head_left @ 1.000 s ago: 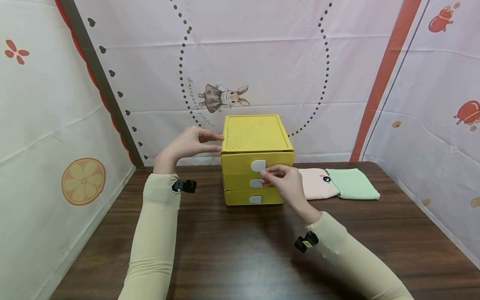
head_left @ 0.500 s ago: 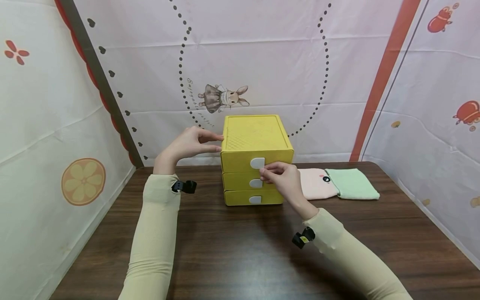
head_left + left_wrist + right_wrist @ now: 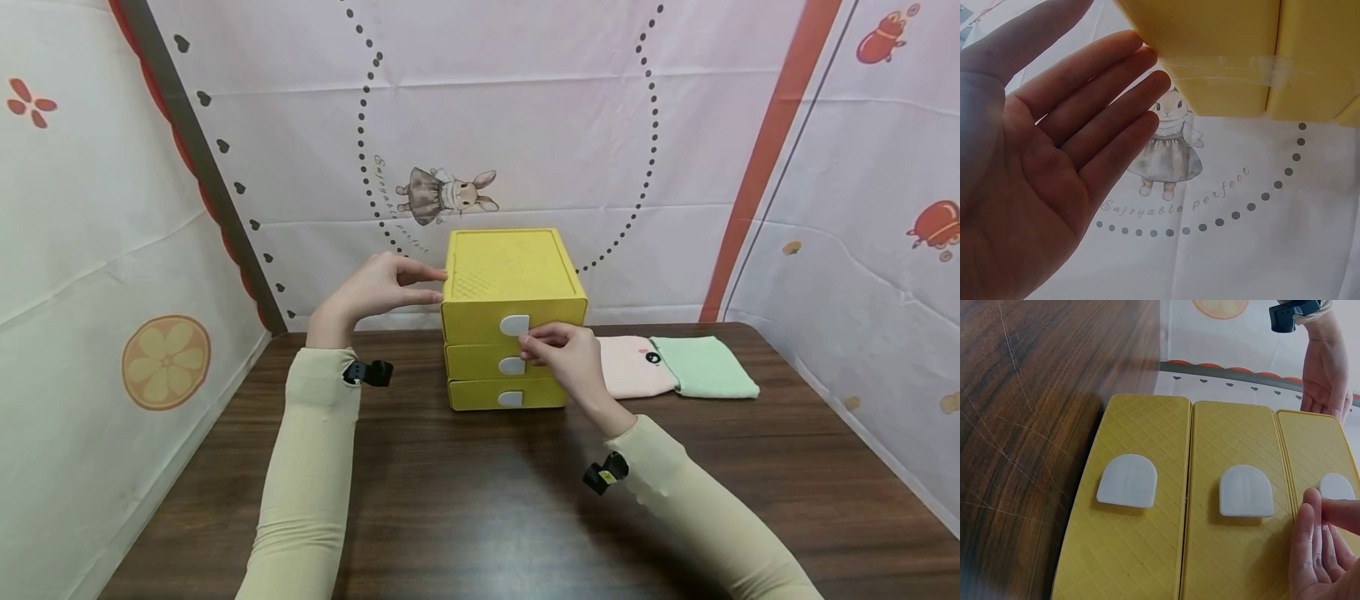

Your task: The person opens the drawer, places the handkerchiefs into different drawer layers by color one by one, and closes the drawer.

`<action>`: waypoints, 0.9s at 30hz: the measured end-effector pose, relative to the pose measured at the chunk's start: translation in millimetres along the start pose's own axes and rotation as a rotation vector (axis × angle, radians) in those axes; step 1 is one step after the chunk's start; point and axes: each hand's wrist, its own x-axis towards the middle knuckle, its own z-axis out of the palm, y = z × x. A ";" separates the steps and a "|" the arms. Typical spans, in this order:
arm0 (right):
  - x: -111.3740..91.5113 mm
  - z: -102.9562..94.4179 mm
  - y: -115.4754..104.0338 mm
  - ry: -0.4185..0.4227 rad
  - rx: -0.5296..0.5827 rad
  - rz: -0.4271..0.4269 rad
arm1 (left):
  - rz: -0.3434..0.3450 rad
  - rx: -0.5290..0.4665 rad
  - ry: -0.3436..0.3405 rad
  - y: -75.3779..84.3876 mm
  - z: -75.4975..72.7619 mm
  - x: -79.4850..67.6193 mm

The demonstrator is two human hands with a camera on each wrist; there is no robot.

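A yellow drawer unit (image 3: 513, 267) with three stacked drawers stands on the table, each drawer bearing a white tab handle. All the drawers sit flush in the head view. My right hand (image 3: 567, 360) is at the top drawer's handle (image 3: 514, 326), thumb and forefinger pinching its flat edge; the right wrist view shows these fingertips (image 3: 1313, 499) together there. My left hand (image 3: 382, 287) touches the unit's upper left side with straight fingertips. Its palm and extended fingers (image 3: 1104, 94) show in the left wrist view, against the yellow side wall (image 3: 1222, 56).
A folded pink cloth (image 3: 633, 367) with a printed face and a mint green cloth (image 3: 705, 367) lie right of the unit. The dark wooden table (image 3: 465, 508) extends in front. Printed white curtains (image 3: 540, 142) enclose the back and sides.
The top drawer, slightly out a second ago, has slid back flush into the unit with my right hand at its handle. My left hand has stayed in place.
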 end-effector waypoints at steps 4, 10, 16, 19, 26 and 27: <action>-1.1 -0.8 1.3 -0.005 -0.007 0.001 | -0.002 0.004 -0.001 -0.1 0.2 -0.1; -9.9 -4.3 -9.1 -0.022 -0.026 0.032 | -0.004 0.017 -0.001 0.4 0.6 -0.1; -18.2 -6.6 -14.5 -0.043 -0.053 0.020 | 0.001 0.006 0.004 -0.5 0.5 0.1; -17.2 -8.1 -1.3 -0.046 -0.069 0.026 | 0.008 0.009 0.004 -0.7 0.3 0.4; -17.0 -10.1 20.4 -0.064 -0.093 0.059 | 0.013 0.014 0.006 -1.6 0.0 0.0; -17.5 -10.2 21.6 -0.071 -0.100 0.063 | 0.013 0.012 0.007 -1.8 0.0 -0.2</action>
